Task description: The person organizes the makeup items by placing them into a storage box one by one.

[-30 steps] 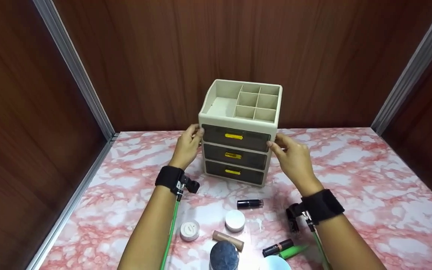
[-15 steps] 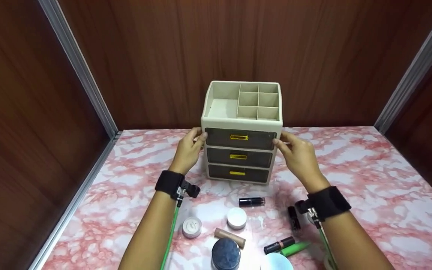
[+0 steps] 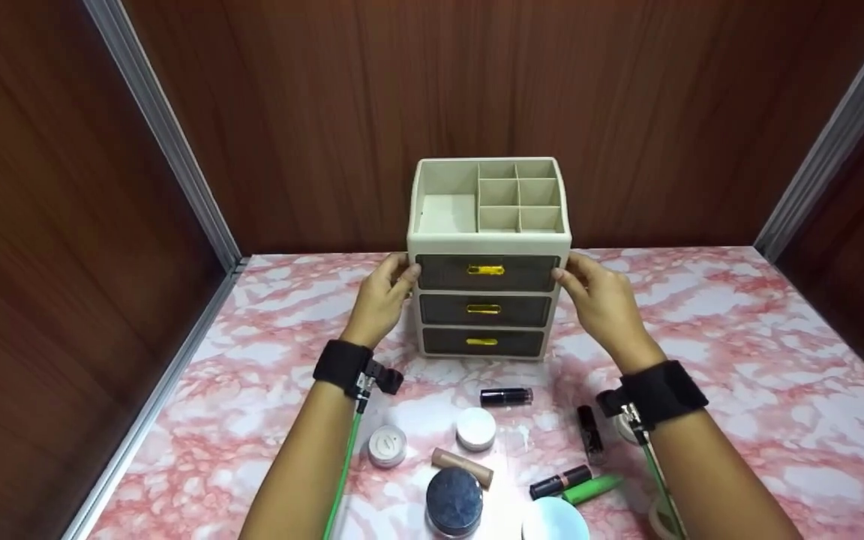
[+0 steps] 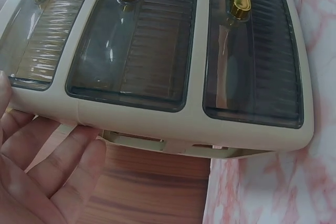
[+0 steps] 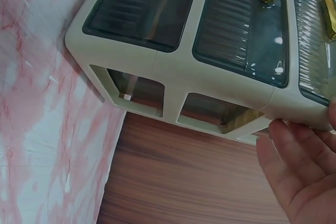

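Note:
A cream makeup organizer (image 3: 489, 244) stands upright at the back of the table, its front facing me. It has three dark see-through drawers with gold handles, all pushed in, and divided compartments on top. My left hand (image 3: 379, 301) grips its left side near the top drawer, thumb on the front edge and fingers along the side. On the opposite side my right hand (image 3: 604, 304) holds it in the same manner. Cut-out openings in the side wall (image 5: 173, 85) show in the right wrist view. The left wrist view shows the fingers (image 4: 73, 156) against the side.
In front of the organizer lie a black lipstick (image 3: 506, 397), a white-lidded jar (image 3: 475, 429), a small clear jar (image 3: 387, 445), a brown tube (image 3: 463, 468), a dark-lidded jar (image 3: 454, 501), a green tube (image 3: 591, 489) and other cosmetics. Wood panels (image 3: 477, 82) enclose the table.
The organizer has turned slightly between my hands, from angled to facing me squarely. Both hands have moved with it and keep their hold. The camera view has shifted a little.

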Demonstrator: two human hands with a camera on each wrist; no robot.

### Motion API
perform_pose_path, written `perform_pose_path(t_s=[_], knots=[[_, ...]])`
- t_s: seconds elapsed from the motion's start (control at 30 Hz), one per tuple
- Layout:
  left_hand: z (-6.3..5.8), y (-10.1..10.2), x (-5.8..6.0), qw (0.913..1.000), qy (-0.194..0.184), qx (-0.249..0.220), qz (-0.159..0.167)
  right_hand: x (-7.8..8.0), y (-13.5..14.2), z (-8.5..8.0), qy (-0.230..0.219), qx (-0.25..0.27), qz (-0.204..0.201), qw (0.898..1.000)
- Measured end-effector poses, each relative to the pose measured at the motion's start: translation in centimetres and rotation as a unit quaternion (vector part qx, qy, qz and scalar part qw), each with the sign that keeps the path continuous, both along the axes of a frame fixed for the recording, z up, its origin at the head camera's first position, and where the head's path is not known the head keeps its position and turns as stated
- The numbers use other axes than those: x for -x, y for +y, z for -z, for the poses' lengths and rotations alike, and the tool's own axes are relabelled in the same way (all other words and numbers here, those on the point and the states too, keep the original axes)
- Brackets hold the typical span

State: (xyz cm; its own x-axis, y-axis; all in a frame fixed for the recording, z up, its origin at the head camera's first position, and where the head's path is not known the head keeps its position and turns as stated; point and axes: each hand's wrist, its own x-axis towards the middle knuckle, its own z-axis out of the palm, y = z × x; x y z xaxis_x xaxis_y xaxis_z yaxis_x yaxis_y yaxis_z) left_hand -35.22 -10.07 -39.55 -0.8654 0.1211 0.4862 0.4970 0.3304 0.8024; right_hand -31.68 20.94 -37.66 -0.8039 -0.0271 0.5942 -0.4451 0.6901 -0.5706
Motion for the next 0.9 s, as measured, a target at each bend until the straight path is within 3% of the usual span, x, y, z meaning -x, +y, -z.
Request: perform_pose_path(t_s=[0.47, 0.9], knots=[[0.23, 0.84, 0.01, 1.0000, -0.005, -0.001, 0.000, 0.43, 0.87, 0.03, -0.026, 0.004, -0.001, 1.000], [0.10, 0.27, 0.72, 0.9988, 0.001, 0.044, -0.020, 0.80, 0.28, 0.04, -0.040, 0.009, -0.003, 0.999]])
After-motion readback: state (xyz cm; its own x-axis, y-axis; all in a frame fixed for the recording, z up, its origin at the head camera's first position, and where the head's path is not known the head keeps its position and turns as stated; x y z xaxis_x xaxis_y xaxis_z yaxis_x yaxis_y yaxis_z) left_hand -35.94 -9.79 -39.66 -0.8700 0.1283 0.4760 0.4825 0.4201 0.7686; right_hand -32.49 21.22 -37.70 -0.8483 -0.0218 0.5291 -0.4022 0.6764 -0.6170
